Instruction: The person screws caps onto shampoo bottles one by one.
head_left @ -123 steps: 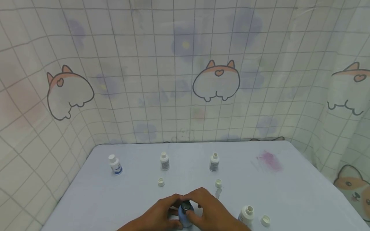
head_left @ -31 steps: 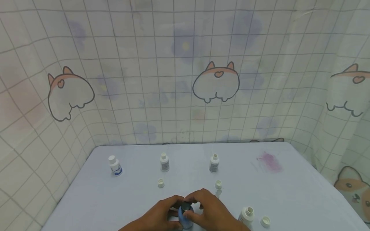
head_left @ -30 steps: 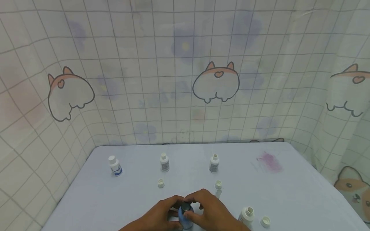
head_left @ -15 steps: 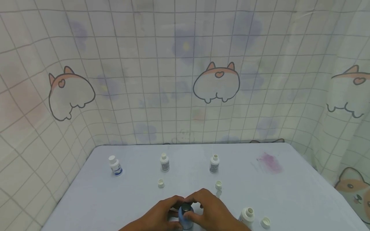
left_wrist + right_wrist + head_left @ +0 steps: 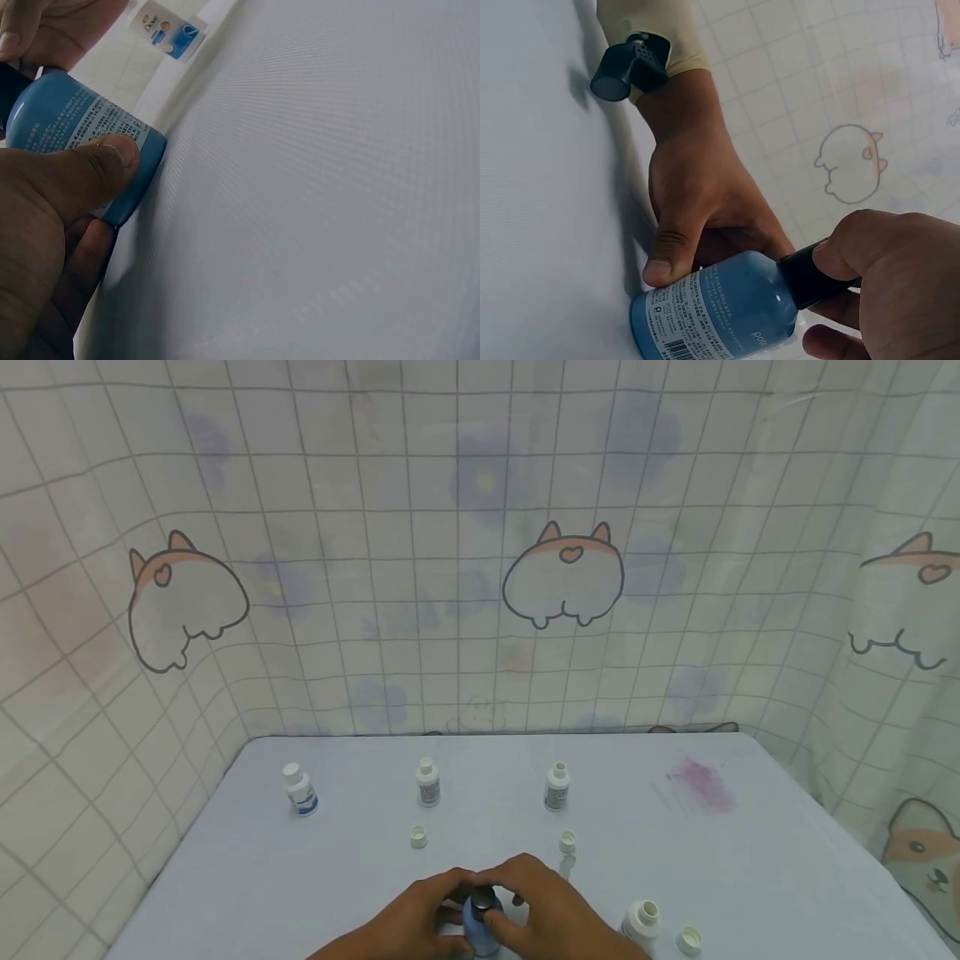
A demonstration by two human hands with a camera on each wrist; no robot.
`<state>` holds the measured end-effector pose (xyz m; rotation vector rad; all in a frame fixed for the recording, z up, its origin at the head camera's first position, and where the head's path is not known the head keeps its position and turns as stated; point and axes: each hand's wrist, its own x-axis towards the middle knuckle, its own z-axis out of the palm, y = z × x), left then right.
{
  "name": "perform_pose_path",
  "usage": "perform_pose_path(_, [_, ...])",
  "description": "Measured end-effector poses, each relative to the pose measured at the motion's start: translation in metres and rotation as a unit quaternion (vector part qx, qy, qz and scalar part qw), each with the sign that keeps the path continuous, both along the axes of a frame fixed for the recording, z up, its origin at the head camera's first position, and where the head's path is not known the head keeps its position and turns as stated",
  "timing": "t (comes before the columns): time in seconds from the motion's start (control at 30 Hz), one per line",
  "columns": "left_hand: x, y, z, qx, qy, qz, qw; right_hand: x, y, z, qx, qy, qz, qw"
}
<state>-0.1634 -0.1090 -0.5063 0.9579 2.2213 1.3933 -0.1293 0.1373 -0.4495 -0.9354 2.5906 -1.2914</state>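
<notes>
A blue bottle [image 5: 739, 296] with a printed label and a black cap [image 5: 807, 276] stands at the front middle of the table. My left hand [image 5: 420, 914] grips its body, thumb [image 5: 105, 176] across the label in the left wrist view. With thumb and fingers my right hand [image 5: 547, 906] pinches the black cap, which sits on the bottle's neck. In the head view the fingers of both hands meet behind the cap. The bottle's base is at the tabletop in the left wrist view.
On the white table [image 5: 247, 877] stand an uncapped white bottle [image 5: 641, 922] at right, two small white bottles [image 5: 428, 785] [image 5: 557, 789] farther back, and a capped white bottle [image 5: 302, 792] at back left. Loose white caps [image 5: 418, 837] [image 5: 567, 842] [image 5: 689, 941] lie about. A patterned curtain [image 5: 420, 568] hangs behind.
My right thumb and fingers have shifted slightly around the black cap, the thumb a little to the right. My left hand keeps its grip on the blue bottle. The other bottles stay put.
</notes>
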Motion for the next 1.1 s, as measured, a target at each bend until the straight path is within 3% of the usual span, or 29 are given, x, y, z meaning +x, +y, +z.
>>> perform_pose_path(0.33, [-0.0027,-0.0003,-0.0024,0.004,0.007,-0.008,0.9999,-0.0004,-0.0027,0.0035,0.052,0.014,-0.048,0.9974])
perform_pose_path(0.73, [-0.0023,-0.0001,-0.004,0.014,0.015,-0.015,0.9997,-0.0003,-0.0012,0.0006,0.033,0.013,-0.013,0.9993])
perform_pose_path(1.1, [0.0001,0.0007,-0.0037,0.029,0.023,-0.021,0.9991,0.0015,-0.0023,-0.0017,0.047,0.094,-0.026,0.9941])
